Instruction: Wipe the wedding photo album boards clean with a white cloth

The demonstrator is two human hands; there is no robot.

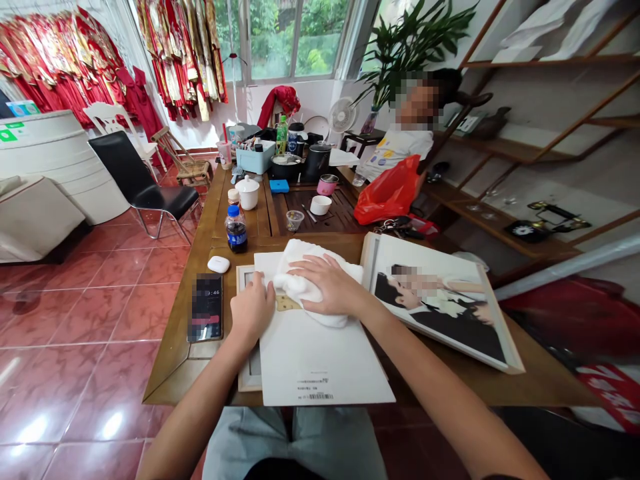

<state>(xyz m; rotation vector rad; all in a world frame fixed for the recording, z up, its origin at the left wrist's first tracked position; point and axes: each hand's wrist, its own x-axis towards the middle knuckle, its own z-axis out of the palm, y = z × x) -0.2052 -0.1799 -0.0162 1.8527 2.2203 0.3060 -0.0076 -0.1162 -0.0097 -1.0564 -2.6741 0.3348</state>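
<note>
A white book (320, 363), with a barcode and small print near its lower edge, lies flat in front of me over a pale frame (245, 277) that shows along the left side. My left hand (251, 312) grips the book's left side with bent fingers. Spread over a bunched white cloth (300, 257), my right hand (323, 285) presses it onto the book's upper part. A small tan patterned patch (287, 303) shows between the hands, just under the cloth. To the right lies a thick framed photo (440, 300) of people.
Left of the book are a phone (206, 307), a white earbud case (219, 265) and a blue-capped bottle (236, 230). Farther back stand a lidded white pot (247, 192), a white cup (321, 205) and a small plastic cup (295, 220). A person sits behind a red bag (387, 193).
</note>
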